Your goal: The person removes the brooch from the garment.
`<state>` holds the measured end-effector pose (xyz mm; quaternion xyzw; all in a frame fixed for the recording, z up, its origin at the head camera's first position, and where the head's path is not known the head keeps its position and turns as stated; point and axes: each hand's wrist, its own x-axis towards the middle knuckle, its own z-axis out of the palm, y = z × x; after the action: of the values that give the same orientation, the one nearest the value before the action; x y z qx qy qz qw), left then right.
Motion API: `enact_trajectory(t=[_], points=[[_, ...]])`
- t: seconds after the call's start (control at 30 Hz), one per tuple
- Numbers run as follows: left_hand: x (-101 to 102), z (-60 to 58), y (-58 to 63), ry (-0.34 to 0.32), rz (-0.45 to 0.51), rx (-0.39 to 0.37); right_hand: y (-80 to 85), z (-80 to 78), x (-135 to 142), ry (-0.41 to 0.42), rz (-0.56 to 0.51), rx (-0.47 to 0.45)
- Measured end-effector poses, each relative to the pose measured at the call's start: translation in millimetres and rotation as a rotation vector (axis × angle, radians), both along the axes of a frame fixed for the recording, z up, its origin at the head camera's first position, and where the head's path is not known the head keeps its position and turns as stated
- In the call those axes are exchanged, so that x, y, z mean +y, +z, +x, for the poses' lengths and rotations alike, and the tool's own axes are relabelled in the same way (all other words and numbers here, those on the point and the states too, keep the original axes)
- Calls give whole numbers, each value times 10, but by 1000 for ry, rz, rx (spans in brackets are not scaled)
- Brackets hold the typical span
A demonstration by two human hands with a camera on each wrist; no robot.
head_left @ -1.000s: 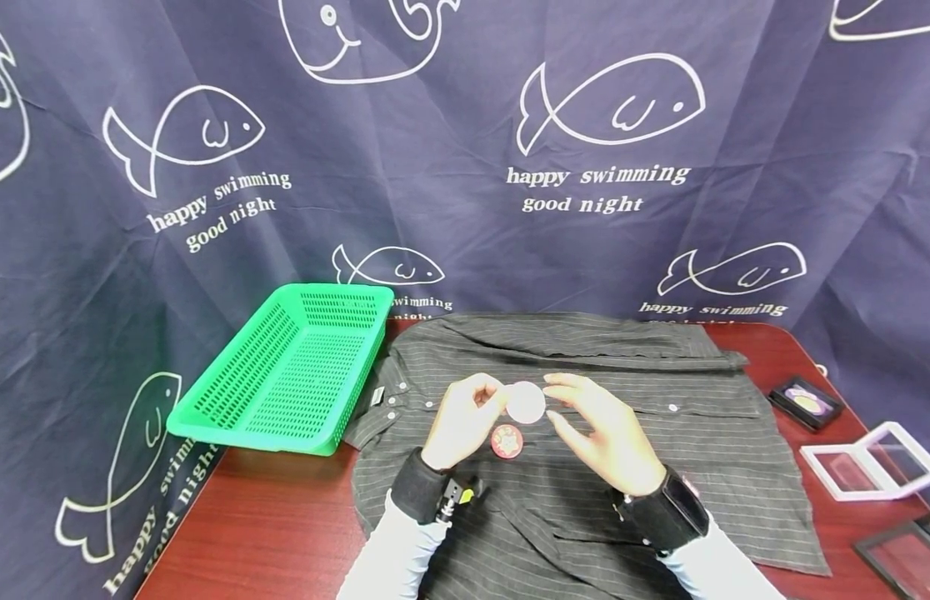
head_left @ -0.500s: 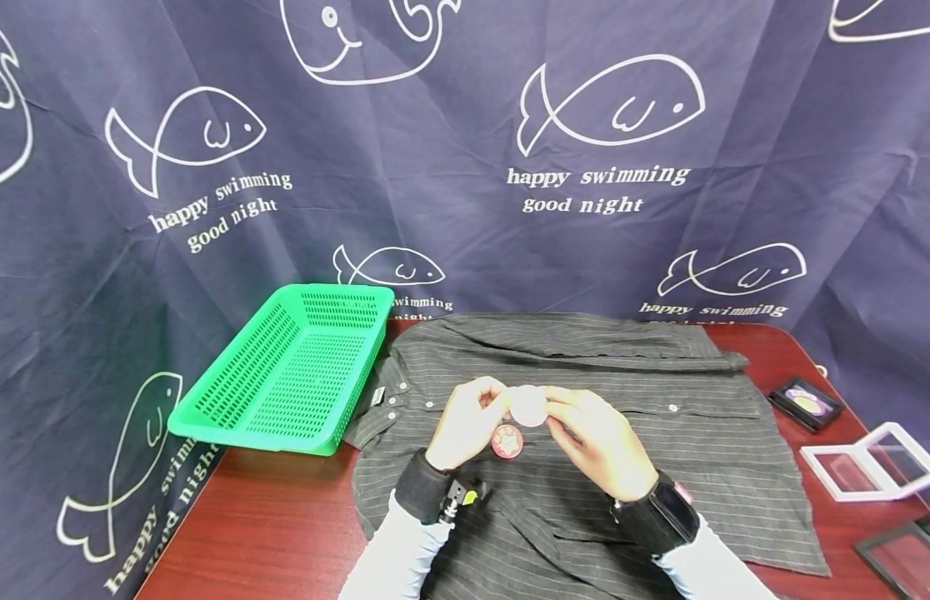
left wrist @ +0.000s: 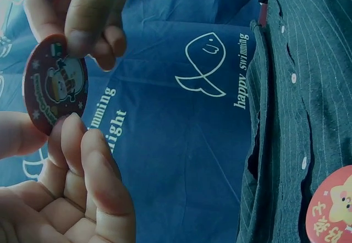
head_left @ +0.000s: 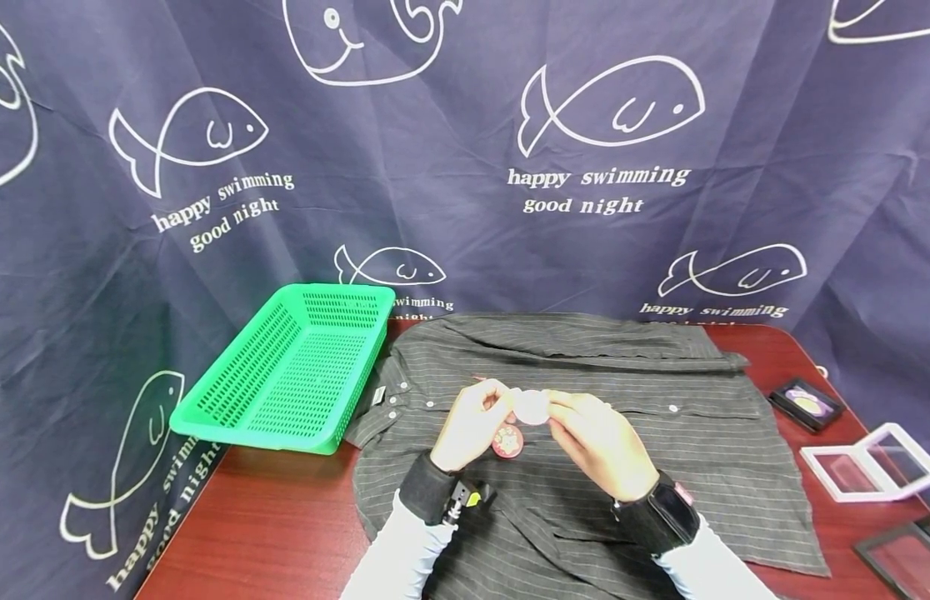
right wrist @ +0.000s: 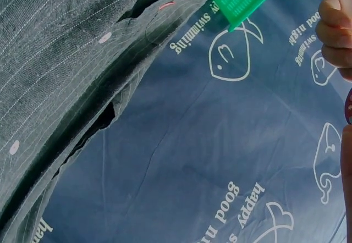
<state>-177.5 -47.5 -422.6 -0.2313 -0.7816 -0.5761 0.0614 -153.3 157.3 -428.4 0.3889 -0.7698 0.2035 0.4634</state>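
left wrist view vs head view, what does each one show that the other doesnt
Left wrist but not head: the printed face of the held disc, a cartoon figure on dark red. Head but not left wrist: the disc's pale face, the green basket, the white frame and the black case. Both: the left hand and right hand pinching the disc, the red star badge, the striped shirt and the fish-print curtain.

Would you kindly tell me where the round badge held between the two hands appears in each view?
Head: the held badge is below and right of centre, pale side showing, between left hand and right hand.
Left wrist: held badge at the left, its dark red printed face showing.
Right wrist: only a sliver of held badge, mid-height at the right edge.
Shared landmark: the dark striped shirt.
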Motion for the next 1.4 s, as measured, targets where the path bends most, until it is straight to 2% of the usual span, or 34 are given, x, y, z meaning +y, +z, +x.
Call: enact_trajectory(t=[0.33,0.5,0.7,0.83,0.93,1.23,1.4], points=[[1,17,20,14,-39,-13,29,-36,-11,69,-43,75],[-48,39,58,11,-82,11,39,-28,4,58,-62,26],[-164,73,57,63,-116,77,70,-12,90,-13,-109,-44],[-248,82,19,119,-132,98,93,-11,195,-29,-156,-61],[-315,75,-37,161,-177,143,90,-8,297,-47,-195,-73],[-491,65,-232,189,-364,315,-36,35,650,-143,-284,-147],[-581,96,-287,181,-468,299,-107,93,843,-181,-361,-212]])
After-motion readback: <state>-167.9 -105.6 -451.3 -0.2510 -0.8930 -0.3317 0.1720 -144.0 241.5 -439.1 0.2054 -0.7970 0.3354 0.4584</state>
